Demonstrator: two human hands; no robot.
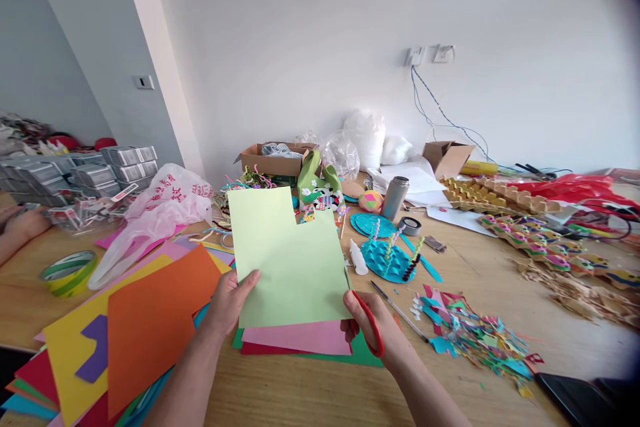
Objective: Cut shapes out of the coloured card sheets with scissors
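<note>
A light green paper sheet (pixel 285 260) with a rectangular notch in its top edge is held up over the table. My left hand (pixel 227 300) pinches its lower left edge, thumb on the front. My right hand (pixel 373 323) is closed round red-handled scissors (pixel 370 327) at the sheet's lower right edge; their blades point up along that edge, and the thumb lies close to the paper. Beneath the sheet lie a pink sheet (pixel 300 337) and a green sheet (pixel 363 349).
Coloured paper (pixel 150 327) is piled at left beside green-yellow tape (pixel 70 273). Paper scraps (pixel 480 337) and a pen (pixel 400 310) lie at right. A grey bottle (pixel 395 199) stands behind blue discs (pixel 387 260). Another person's hand (pixel 23 223) is at far left.
</note>
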